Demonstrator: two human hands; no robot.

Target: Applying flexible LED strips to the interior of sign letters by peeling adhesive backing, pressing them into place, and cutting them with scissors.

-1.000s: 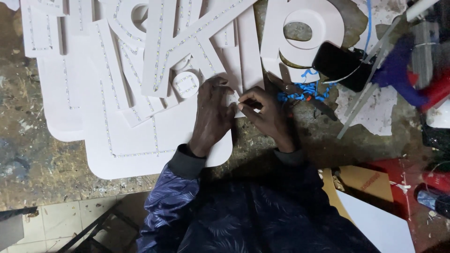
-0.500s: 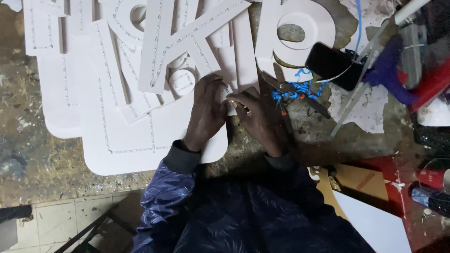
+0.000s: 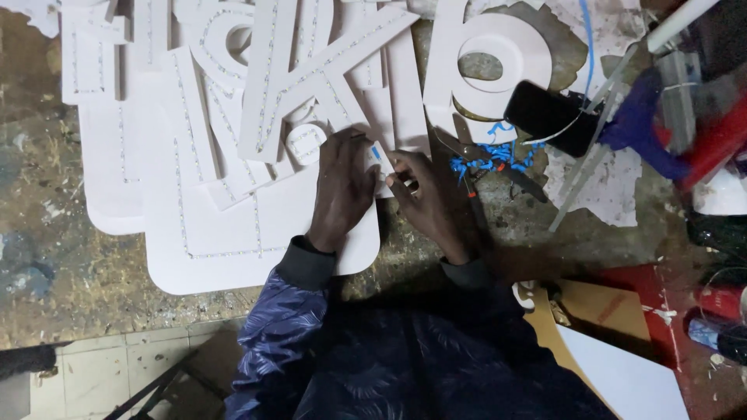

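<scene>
My left hand [image 3: 342,190] lies palm down on a large white foam board [image 3: 226,241] with dotted lines, fingertips near a small white piece and a bit of blue wire [image 3: 377,153]. My right hand [image 3: 426,198] is right beside it, its fingers pinched together on a small thin thing at the board's edge; what it is I cannot make out. White cut-out letters [image 3: 311,70] are piled on the board above both hands.
A black phone [image 3: 554,117] with a cable lies to the right, beside blue wire scraps [image 3: 486,159] and pliers [image 3: 506,175]. A white ring-shaped cut-out [image 3: 490,58] sits above. Red and blue tools clutter the right side. A brown cardboard piece [image 3: 599,307] lies lower right.
The view has shifted a little. Both hands have stayed together at the same spot on the board, with only small finger movements.
</scene>
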